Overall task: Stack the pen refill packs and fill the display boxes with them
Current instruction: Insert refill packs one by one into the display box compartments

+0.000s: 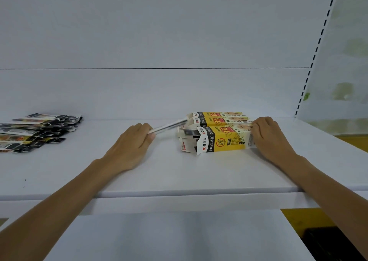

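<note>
- Gripping one pen refill pack [169,125] by its near end, the left hand [131,141] is lying knuckles-up on the white shelf [179,173], with the fingers curled round the pack.
- The held pack is extending away from the grip, up and to the right, and is showing blurred. Its far tip is lying at the open left ends of the display boxes. Whether it is inside a box cannot be told.
- Three yellow display boxes are lying on their sides on the shelf, side by side and touching: the nearest box [225,139], the middle box [219,120] and the rear box [215,114].
- The torn flaps at the left end of the nearest box are standing open towards the left hand.
- The right hand [268,135] is holding the right end of the nearest box, with the fingers curled over its upper edge.
- A loose pile of refill packs [35,131] is lying on the shelf at far left, well apart from both hands.
- A slotted upright [316,49] is standing at the right of the shelf's back panel.
</note>
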`<state>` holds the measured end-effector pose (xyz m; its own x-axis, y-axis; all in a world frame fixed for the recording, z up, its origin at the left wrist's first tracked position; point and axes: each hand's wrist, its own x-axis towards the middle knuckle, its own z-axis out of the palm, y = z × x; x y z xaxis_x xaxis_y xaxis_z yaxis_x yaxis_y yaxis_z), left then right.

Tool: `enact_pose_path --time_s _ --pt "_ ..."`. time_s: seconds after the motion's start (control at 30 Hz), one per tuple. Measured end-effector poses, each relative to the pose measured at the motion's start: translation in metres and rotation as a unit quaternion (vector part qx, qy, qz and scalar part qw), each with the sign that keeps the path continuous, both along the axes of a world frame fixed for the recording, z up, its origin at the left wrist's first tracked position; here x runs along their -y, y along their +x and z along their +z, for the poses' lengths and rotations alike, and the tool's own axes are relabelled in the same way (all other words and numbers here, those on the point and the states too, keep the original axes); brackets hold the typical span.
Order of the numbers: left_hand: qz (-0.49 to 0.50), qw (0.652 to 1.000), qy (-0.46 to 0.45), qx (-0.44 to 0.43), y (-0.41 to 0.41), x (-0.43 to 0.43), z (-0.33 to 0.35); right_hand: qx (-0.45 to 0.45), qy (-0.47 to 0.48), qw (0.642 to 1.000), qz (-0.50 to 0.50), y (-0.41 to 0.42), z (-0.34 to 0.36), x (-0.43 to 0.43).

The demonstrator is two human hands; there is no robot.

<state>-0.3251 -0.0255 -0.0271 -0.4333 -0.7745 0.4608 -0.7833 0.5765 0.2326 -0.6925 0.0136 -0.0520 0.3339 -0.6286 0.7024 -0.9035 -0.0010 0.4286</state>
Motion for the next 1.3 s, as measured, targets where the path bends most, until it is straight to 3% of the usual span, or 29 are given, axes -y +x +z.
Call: enact_pose_path --time_s 0.1,0.3,0.47,0.63,1.3 --pt "0.012 0.999 -0.002 -0.048 0.004 -0.001 0.004 -0.002 -0.008 1.000 0.002 0.000 -0.001 0.001" --pt "-0.017 0.997 -0.005 0.073 -0.007 -0.003 0.001 -0.012 -0.015 1.000 0.007 -0.002 -0.002 0.002" --pt "-0.021 0.994 -0.006 0.109 -0.013 -0.001 0.001 0.008 -0.021 1.000 0.017 -0.002 -0.003 0.003" --pt "-0.035 0.987 -0.061 0.147 -0.012 0.002 0.001 0.007 -0.016 1.000 0.016 -0.001 -0.003 0.004" --pt "-0.061 0.987 -0.042 0.144 -0.041 -0.001 0.007 -0.005 -0.014 1.000 0.008 0.000 -0.001 0.001"
